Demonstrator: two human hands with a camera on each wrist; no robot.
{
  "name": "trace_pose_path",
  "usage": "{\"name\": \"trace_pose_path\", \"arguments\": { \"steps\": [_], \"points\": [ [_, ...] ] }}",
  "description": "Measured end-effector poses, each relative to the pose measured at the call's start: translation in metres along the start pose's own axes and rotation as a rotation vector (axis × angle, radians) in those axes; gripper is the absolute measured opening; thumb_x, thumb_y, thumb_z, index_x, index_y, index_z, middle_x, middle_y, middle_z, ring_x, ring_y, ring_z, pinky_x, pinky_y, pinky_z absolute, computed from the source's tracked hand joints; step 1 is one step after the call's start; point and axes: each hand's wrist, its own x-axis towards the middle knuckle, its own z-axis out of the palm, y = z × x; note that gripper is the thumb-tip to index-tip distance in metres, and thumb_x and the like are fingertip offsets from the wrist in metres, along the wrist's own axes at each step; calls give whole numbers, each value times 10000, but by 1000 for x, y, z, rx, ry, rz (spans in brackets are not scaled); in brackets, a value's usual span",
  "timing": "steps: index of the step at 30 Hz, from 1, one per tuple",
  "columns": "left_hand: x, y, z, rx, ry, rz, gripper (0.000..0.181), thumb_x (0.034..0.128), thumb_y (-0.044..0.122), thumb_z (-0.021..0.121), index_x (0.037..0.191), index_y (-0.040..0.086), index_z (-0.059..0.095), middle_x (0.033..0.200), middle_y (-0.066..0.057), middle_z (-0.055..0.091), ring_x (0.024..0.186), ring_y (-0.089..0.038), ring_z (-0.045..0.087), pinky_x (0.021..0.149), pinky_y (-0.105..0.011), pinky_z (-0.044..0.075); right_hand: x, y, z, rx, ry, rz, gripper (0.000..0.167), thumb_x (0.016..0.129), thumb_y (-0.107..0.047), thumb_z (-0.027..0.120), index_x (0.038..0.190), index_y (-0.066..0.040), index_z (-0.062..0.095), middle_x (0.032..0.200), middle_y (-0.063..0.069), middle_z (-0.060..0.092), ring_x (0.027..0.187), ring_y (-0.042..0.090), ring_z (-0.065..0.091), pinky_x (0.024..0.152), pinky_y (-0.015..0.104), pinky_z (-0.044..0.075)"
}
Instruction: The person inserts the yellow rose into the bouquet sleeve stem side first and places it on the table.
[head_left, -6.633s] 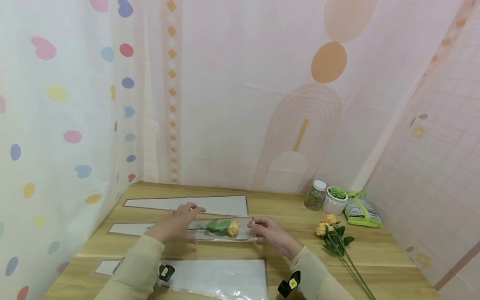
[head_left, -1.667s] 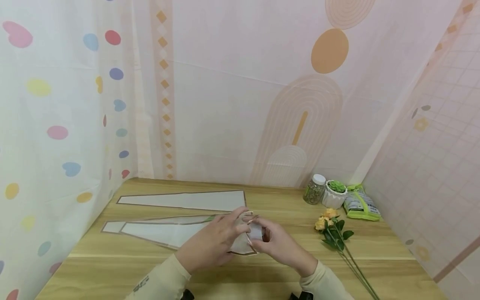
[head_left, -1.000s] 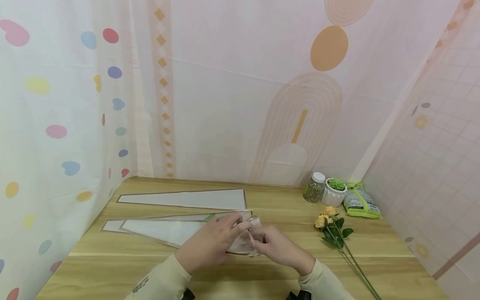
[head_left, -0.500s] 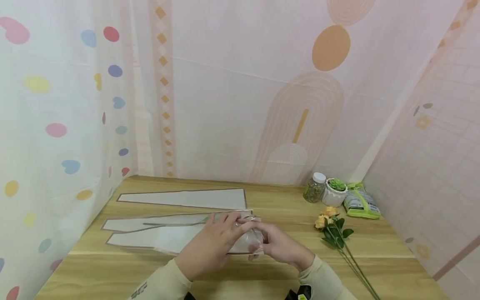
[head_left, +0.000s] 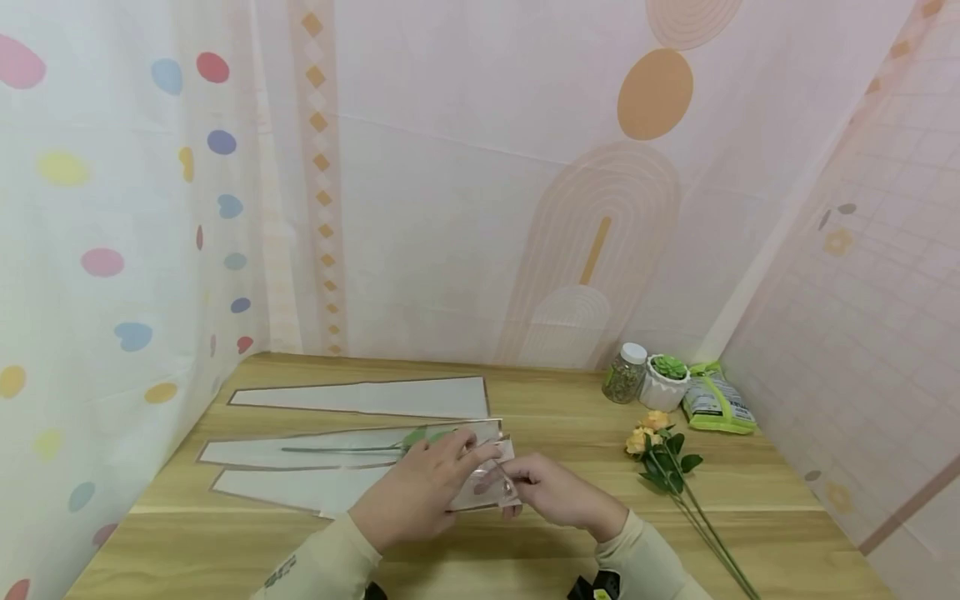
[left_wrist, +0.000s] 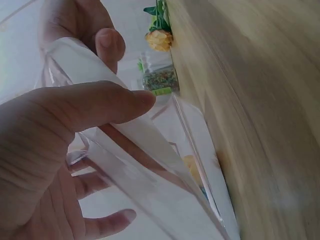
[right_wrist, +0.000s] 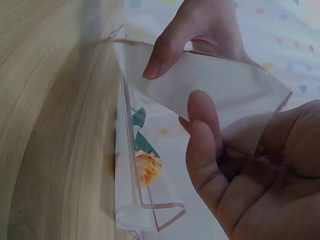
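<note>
Between both hands is a tapered flower sleeve (head_left: 300, 487), white with clear film and a brown border, raised at its wide end. My left hand (head_left: 420, 492) pinches it near the mouth, thumb (left_wrist: 115, 102) on the near face and fingers behind. My right hand (head_left: 566, 496) grips the mouth edge with curled fingers (right_wrist: 205, 135), and the film bends there. Just behind lies a second sleeve (head_left: 247, 452) holding one orange rose (right_wrist: 148, 167). That rose's stem and leaves show in the head view, while my left hand covers its bloom.
A third flat sleeve (head_left: 420, 397) lies farther back. Two loose orange roses (head_left: 652, 442) rest at the right. Behind them stand a jar with a white lid (head_left: 626, 375), a potted succulent (head_left: 665, 382) and a green-and-grey packet (head_left: 716, 404). Curtains border the table.
The near sleeve has come off the front of the table into both hands. Lately its narrow end swung toward the front, uncovering the rose stem behind. The right fingers have shifted along the mouth.
</note>
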Motion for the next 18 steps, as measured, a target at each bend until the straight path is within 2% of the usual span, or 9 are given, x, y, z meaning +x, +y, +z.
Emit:
{"name": "trace_pose_path", "arguments": {
  "steps": [1, 4, 6, 8, 11, 13, 15, 18],
  "points": [
    [0, -1, 1, -1, -14, -11, 986, 680, 263, 942, 1477, 254, 362, 1297, -83, 502, 1044, -187, 531, 753, -407, 504, 0, 0, 0, 7, -2, 4, 324, 959, 146, 417, 1077, 38, 698, 1092, 184, 709, 765, 335, 708, 713, 367, 588],
    [0, -2, 2, -3, -42, -30, 984, 683, 298, 945, 1468, 246, 354, 1332, -105, 486, 1122, -220, 532, 814, -468, 512, 0, 1, -3, -9, -11, 0, 331, 940, 152, 448, 1178, 60, 660, 961, 200, 707, 766, 373, 704, 661, 282, 560],
    [0, -3, 2, -9, -50, -31, 976, 681, 292, 945, 1455, 250, 351, 1327, -100, 473, 1116, -220, 524, 797, -463, 513, -1, 1, -4, -30, -19, -6, 373, 939, 139, 487, 1278, 58, 618, 868, 182, 694, 764, 347, 708, 624, 238, 524],
    [1, -3, 3, -13, -47, -25, 976, 676, 279, 947, 1444, 249, 347, 1306, -96, 461, 1077, -214, 518, 761, -439, 519, -2, 1, -6, -46, -19, -6, 428, 950, 118, 503, 1367, 46, 572, 897, 132, 719, 752, 290, 707, 579, 218, 477],
    [0, -4, 3, -16, -45, -20, 977, 686, 263, 943, 1451, 241, 335, 1285, -92, 449, 1012, -198, 510, 702, -396, 522, -3, -1, -10, -43, -2, 9, 407, 997, 39, 514, 1401, 22, 564, 856, 32, 670, 705, 170, 643, 585, 237, 476],
    [0, -5, 2, -13, -56, -26, 980, 704, 269, 935, 1469, 233, 325, 1306, -105, 452, 1021, -206, 521, 707, -401, 530, -6, -3, -16, -42, 14, 24, 381, 1025, -23, 513, 1400, 3, 580, 824, 17, 641, 688, 145, 602, 578, 274, 500],
    [0, -5, 2, 4, -77, -32, 980, 725, 291, 920, 1492, 226, 314, 1338, -115, 455, 1081, -221, 525, 734, -425, 536, -9, -5, -22, -61, 23, 36, 351, 1051, -100, 518, 1380, -25, 612, 799, 46, 641, 690, 167, 594, 585, 315, 532],
    [1, -4, 2, 25, -96, -32, 991, 738, 321, 907, 1519, 205, 309, 1382, -126, 454, 1179, -238, 506, 786, -463, 529, -18, -9, -35, -84, 49, 72, 325, 1068, -172, 513, 1337, -53, 653, 931, 90, 704, 781, 234, 658, 591, 361, 561]
  ]
}}
